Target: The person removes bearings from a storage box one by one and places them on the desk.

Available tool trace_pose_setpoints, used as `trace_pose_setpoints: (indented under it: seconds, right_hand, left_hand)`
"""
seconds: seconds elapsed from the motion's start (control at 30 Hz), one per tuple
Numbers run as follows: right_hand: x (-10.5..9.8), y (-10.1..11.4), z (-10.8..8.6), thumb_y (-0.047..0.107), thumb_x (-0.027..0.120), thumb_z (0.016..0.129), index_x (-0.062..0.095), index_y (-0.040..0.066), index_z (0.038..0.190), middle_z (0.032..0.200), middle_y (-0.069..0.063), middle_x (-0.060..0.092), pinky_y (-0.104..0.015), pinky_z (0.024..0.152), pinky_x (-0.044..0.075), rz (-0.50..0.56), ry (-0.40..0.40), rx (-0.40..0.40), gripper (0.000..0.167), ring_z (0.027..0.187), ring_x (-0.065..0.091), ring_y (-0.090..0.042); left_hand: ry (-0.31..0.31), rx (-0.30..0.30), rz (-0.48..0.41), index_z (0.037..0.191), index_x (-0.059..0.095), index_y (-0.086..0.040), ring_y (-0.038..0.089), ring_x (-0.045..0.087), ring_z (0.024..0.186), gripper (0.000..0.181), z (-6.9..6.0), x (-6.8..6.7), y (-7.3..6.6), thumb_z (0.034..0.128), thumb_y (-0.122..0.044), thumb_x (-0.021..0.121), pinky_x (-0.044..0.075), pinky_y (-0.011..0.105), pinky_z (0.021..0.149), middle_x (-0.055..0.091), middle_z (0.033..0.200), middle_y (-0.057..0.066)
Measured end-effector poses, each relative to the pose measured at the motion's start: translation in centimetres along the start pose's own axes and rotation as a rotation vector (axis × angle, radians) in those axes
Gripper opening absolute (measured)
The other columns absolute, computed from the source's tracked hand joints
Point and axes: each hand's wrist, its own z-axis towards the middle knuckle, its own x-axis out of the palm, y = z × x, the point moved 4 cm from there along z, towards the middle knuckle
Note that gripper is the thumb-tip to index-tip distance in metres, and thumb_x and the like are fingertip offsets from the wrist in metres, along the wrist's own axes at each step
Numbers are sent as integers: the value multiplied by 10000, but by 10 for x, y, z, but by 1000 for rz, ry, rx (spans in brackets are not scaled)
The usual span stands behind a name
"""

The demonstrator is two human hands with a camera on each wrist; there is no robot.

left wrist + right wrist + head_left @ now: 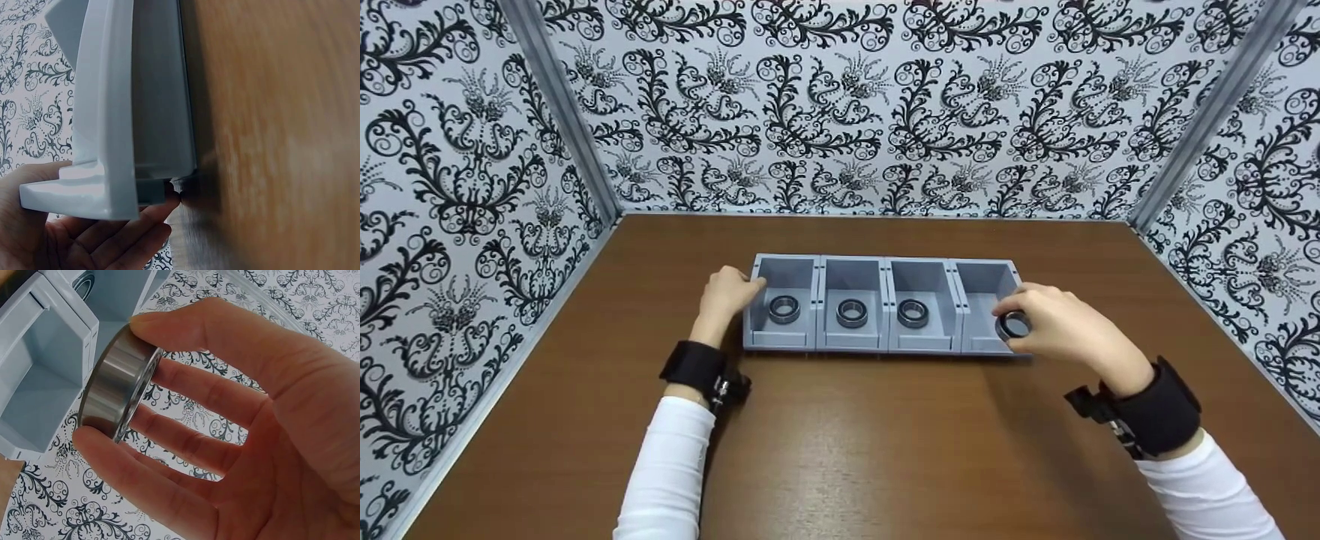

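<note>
A row of several joined grey open-front bins (851, 274) stands on the table. My left hand (727, 294) grips its left end, thumb at the side wall's top; in the left wrist view the fingers (121, 242) curl around the bin's edge. In my right hand (1061, 324) a steel ball bearing (115, 385) is pinched between thumb and fingertips, tilted, over the front of the rightmost bin. One bearing lies flat in each other bin: the left one (784, 320), the second (852, 323) and the third (913, 324).
Brown wooden table (840, 450) surrounds the bins. Patterned black-and-white panels (840, 112) enclose the back and both sides, joined by grey corner posts (562, 105). Black straps (1156, 411) with small cameras sit on both wrists.
</note>
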Motion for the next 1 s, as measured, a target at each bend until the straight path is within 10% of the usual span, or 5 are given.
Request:
trace_pose_setpoints:
  seconds: [0.57, 1.0]
  right_hand:
    - [7, 3, -21, 77, 776, 750, 763, 61, 1085, 1041, -132, 713, -508, 770, 553, 25, -8, 9, 335, 914, 695, -313]
    - [14, 10, -35, 84, 792, 742, 745, 134, 1007, 956, -35, 664, -408, 705, 525, 8, -52, -16, 274, 801, 652, -197]
  left_hand:
    - [-3, 8, -8, 850, 723, -3, 394, 688, 989, 404, -1, -1, -2, 950, -378, 612, 542, 516, 892, 734, 1141, 266]
    - [13, -17, -14, 1056, 761, 16, 442, 685, 1117, 453, -1, -1, 0, 945, -395, 607, 547, 552, 936, 694, 1270, 279]
